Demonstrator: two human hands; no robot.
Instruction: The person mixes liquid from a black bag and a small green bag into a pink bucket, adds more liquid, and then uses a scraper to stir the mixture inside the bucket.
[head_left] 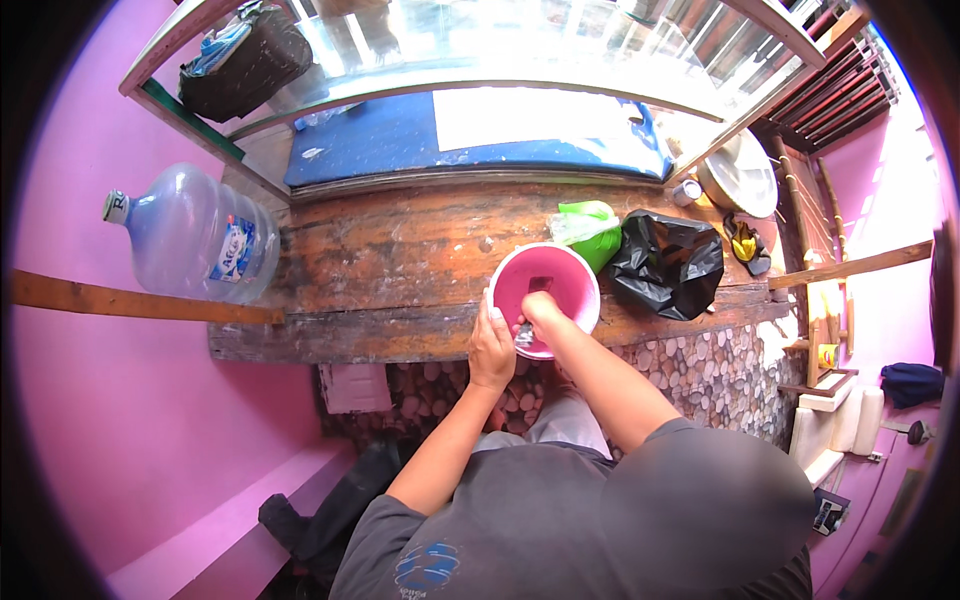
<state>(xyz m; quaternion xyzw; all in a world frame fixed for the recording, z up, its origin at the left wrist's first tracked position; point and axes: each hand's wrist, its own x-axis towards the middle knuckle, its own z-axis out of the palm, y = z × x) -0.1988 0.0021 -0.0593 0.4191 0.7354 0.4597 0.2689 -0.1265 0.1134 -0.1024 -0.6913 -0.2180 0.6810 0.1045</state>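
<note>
A pink bucket (507,262) with a pale rim stands at the front edge of the wooden table. My left hand (491,345) grips it by its left side, fingers along the outer wall near the rim. Inside the bucket, my right hand (538,314) is closed, with a small shiny, clear-looking thing (524,336) showing by its fingers; its kind is not plain. A dark brownish patch (541,284) shows on the bucket's inside beyond that hand. Touching or nearly touching the bucket on the far right is a bright green plastic bag (594,238).
A black plastic bag (668,262) sits right of the green one. Farther right are a small can (686,193), a round pale basin (742,176) and a black-and-yellow item (745,245). A large water jug (205,235) lies at the left. A glass case (480,180) spans the back.
</note>
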